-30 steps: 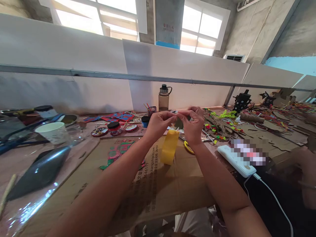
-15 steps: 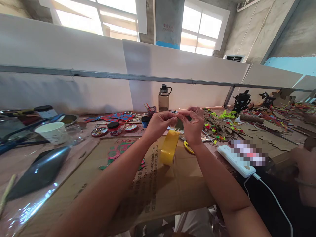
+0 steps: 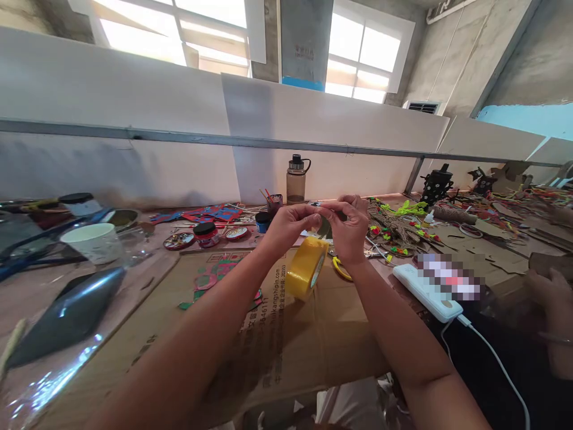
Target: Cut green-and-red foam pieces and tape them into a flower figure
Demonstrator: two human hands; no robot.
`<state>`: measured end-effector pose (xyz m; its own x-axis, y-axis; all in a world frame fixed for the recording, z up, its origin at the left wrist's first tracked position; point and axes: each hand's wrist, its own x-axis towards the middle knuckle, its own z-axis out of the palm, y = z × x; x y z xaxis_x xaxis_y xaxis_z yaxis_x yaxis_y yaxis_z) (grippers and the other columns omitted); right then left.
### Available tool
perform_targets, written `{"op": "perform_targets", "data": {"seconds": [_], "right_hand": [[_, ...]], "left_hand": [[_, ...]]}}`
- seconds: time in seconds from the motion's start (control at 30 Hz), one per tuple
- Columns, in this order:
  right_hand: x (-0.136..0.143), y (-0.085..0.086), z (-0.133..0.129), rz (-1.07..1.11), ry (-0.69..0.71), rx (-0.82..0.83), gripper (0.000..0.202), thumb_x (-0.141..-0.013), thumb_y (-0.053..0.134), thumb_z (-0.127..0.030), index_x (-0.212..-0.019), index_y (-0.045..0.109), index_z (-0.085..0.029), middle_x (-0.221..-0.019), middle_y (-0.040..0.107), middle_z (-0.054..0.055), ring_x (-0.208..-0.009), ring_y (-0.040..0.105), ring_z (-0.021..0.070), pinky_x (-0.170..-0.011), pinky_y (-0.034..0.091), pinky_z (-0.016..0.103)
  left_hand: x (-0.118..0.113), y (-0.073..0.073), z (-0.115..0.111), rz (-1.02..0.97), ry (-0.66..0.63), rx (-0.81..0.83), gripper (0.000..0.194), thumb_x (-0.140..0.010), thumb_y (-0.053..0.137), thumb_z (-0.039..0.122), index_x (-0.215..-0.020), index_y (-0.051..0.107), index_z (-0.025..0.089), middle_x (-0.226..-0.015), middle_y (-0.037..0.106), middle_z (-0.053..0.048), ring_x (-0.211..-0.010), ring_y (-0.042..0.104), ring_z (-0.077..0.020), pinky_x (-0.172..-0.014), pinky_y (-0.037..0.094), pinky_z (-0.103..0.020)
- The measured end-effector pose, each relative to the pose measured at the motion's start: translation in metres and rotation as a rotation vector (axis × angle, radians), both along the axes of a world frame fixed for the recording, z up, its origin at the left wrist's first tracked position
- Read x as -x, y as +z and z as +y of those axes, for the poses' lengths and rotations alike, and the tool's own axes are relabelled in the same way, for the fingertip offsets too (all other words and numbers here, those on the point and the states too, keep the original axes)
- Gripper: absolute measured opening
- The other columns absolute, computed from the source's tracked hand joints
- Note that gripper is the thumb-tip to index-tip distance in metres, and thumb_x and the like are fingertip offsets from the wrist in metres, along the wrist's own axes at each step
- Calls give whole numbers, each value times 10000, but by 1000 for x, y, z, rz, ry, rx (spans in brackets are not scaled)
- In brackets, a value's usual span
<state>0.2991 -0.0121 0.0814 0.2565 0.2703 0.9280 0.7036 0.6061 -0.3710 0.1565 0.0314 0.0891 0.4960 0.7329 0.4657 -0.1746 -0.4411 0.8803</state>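
My left hand (image 3: 293, 226) and my right hand (image 3: 349, 230) meet above the cardboard sheet (image 3: 331, 334), fingertips pinched close together. A strip of clear tape seems to run between them, though its edges are hard to see. The yellow tape roll (image 3: 308, 269) hangs or leans just below my fingers, tilted, its printed core partly showing. Yellow-handled scissors (image 3: 341, 269) lie beside my right wrist. Under my left forearm is a pink and green painted piece (image 3: 210, 280), partly covered by the arm.
A brown bottle (image 3: 296, 182) stands near the wall. Paint jars (image 3: 206, 235), a paper cup (image 3: 94, 242) and a black sheet (image 3: 69, 316) lie to the left. A white power bank (image 3: 427, 294) with a cable and a co-worker's hand (image 3: 548, 292) are at right.
The tape roll has swung and turned, so more of its core shows. My hands keep nearly the same pinch. The co-worker's hand at right has shifted, with a brown piece near it.
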Motion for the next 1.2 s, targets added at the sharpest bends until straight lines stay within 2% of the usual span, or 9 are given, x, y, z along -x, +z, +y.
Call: {"op": "perform_targets", "data": {"seconds": [0.2,0.43,0.7,1.03,1.2], "right_hand": [[0,-1,0,-9,-15,16,9,-811,785,-256,-805,778,-257,-804,695,5,-881,589,186,-867,459,345],[1,0,0,11,-22,36,13,-806,784,-264,-796,776,-265,-837,676,15,-913,578,193,-872,468,352],[-1,-1,1,10,14,12,9,-812,778,-259,-804,775,-259,-846,660,19,-912,556,193,-850,467,340],[1,0,-1,5,-29,28,21,-805,787,-263,-797,768,-260,-834,673,9,-895,574,189,-842,474,334],[-1,0,-1,5,-11,21,21,-814,779,-266,-799,767,-258,-803,684,6,-886,580,191,-862,467,343]], "left_hand": [[-1,3,-1,18,95,-33,342,-736,742,500,-788,736,162,-699,655,-27,-655,532,-148,-652,416,-271],[-3,0,0,-49,52,-15,361,-720,762,513,-827,709,172,-671,630,-14,-643,539,-148,-658,433,-275],[-3,-2,1,-18,38,-36,351,-747,731,513,-807,724,167,-677,626,-17,-645,527,-145,-647,421,-270],[-3,-6,3,-95,-33,-9,344,-732,765,504,-837,717,180,-711,638,-12,-666,557,-143,-685,439,-283],[-4,-7,4,-87,-49,-23,373,-785,702,548,-828,715,178,-700,622,-20,-665,545,-152,-673,430,-290]]}}
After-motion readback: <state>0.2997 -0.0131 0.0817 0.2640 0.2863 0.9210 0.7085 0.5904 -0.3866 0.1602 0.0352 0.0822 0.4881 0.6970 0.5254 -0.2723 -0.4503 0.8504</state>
